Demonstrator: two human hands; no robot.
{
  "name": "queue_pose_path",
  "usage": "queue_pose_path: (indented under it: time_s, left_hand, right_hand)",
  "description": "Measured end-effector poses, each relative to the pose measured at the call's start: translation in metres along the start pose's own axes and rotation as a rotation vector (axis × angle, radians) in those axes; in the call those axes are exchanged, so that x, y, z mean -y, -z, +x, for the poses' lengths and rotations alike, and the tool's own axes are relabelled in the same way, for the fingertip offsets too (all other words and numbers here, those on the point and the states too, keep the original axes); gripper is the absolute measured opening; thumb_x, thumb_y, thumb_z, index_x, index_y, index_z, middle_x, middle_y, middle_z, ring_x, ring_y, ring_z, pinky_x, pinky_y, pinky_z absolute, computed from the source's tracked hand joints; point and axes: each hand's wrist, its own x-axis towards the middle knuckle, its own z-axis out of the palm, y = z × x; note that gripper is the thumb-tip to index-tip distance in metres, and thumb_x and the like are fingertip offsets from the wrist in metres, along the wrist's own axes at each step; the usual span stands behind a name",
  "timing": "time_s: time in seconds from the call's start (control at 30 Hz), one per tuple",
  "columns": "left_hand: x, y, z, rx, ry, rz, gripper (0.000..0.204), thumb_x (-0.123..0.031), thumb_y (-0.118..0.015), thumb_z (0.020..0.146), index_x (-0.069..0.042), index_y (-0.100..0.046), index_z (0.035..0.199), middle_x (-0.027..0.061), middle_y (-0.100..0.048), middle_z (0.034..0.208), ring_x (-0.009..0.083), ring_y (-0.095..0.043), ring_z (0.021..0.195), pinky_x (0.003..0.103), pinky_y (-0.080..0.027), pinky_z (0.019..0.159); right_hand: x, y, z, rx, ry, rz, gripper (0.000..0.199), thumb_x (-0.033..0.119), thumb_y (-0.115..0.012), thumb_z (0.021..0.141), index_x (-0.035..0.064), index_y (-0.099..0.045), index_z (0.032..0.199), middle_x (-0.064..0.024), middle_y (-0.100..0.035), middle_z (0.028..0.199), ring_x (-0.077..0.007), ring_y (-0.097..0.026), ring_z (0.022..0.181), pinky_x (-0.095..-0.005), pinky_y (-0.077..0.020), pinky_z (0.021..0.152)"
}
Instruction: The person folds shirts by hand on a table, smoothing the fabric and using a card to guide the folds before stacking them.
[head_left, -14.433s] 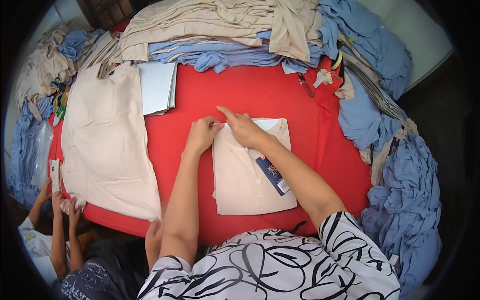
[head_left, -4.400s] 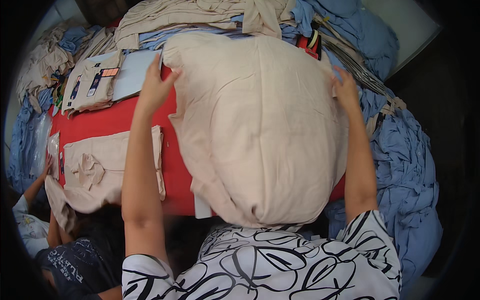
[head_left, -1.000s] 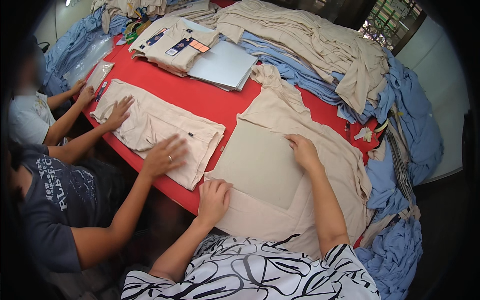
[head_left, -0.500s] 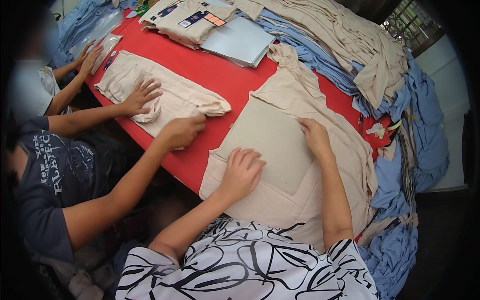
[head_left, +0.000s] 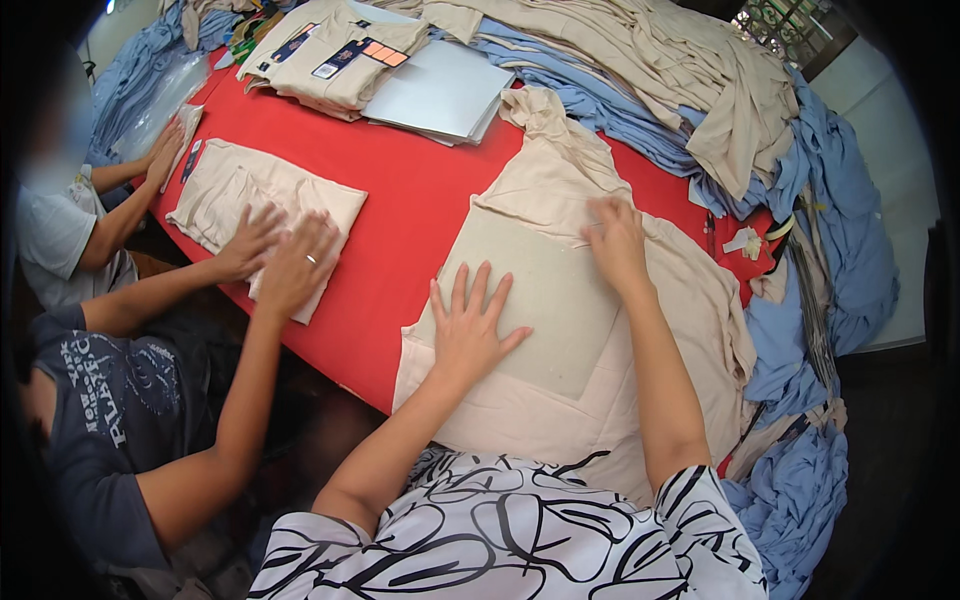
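A beige garment (head_left: 680,330) lies spread in front of me, with a flat grey-green square board (head_left: 550,310) on top of it. My left hand (head_left: 470,335) rests palm down on the board's left part, fingers spread. At the board's far right corner, my right hand (head_left: 615,245) has its fingers bent and drawn together on the garment's cloth. The fingertips are slightly blurred, and the pinched fold is mostly hidden under them. Part of the garment trails away beyond the board in a crumpled strip.
The table has a red cover (head_left: 400,190). To my left, a co-worker's hands (head_left: 290,260) press a folded beige garment (head_left: 290,190); another person works farther off. Folded labelled garments (head_left: 340,60) and grey-white sheets (head_left: 440,95) lie at the back. Blue and beige cloth (head_left: 700,110) heaps along the far right.
My left hand has flattened and spread its fingers on the board. My right hand has moved slightly away from me over the cloth. The co-worker's garment is now folded shorter.
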Motion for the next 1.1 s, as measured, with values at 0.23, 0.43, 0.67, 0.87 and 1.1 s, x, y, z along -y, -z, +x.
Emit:
queue_pose_path:
  time_s: [0.23,0.43,0.67,0.87,1.1]
  left_hand:
    - [-0.002,0.002,0.004,0.033,0.022,-0.005,0.077,-0.058,-0.069,0.078,-0.018,-0.052,0.141,0.0108,-0.037,0.152,0.0376,-0.023,0.144,0.071,-0.011,0.110]
    - [0.010,0.006,-0.002,0.099,-0.097,0.109,0.075,-0.054,-0.067,0.078,-0.016,-0.051,0.141,0.0095,-0.035,0.153,0.0370,-0.021,0.145,0.069,-0.014,0.111]
    - [0.014,-0.010,-0.001,-0.060,0.061,-0.077,0.084,-0.038,-0.055,0.087,-0.004,-0.017,0.154,0.0199,-0.018,0.159,0.0354,-0.021,0.147,0.058,-0.010,0.119]
    - [0.006,0.004,0.002,0.106,-0.070,-0.008,0.080,-0.050,-0.056,0.084,-0.013,-0.034,0.151,0.0150,-0.035,0.153,0.0374,-0.023,0.146,0.069,-0.007,0.113]
    - [-0.003,0.002,0.001,-0.104,-0.214,0.110,0.066,-0.050,-0.058,0.084,-0.019,-0.052,0.141,0.0103,-0.045,0.147,0.0395,-0.028,0.143,0.067,-0.009,0.114]
  right_hand:
    - [0.011,-0.004,0.070,0.275,-0.128,0.186,0.029,0.027,-0.070,0.085,0.0036,-0.071,0.103,-0.0141,-0.066,0.105,-0.0319,-0.059,0.102,-0.0440,-0.0431,0.095]
    - [0.057,0.040,0.042,0.343,-0.059,0.929,0.031,0.028,-0.064,0.091,0.0058,-0.071,0.112,-0.0126,-0.062,0.126,-0.0230,-0.057,0.119,-0.0381,-0.0399,0.106]
    - [0.107,-0.052,-0.059,0.213,0.300,0.064,0.040,0.026,-0.051,0.097,0.0082,-0.058,0.132,-0.0148,-0.041,0.150,-0.0296,-0.030,0.144,-0.0470,-0.0177,0.120]
    - [0.064,0.009,-0.085,0.366,-0.066,0.834,0.027,0.002,-0.052,0.092,0.0004,-0.066,0.115,-0.0173,-0.064,0.122,-0.0316,-0.056,0.122,-0.0412,-0.0370,0.111]
    - [-0.145,0.107,-0.196,-0.176,-0.667,-0.368,0.034,0.001,-0.065,0.079,0.0080,-0.067,0.113,-0.0152,-0.062,0.109,-0.0300,-0.056,0.107,-0.0390,-0.0444,0.092]
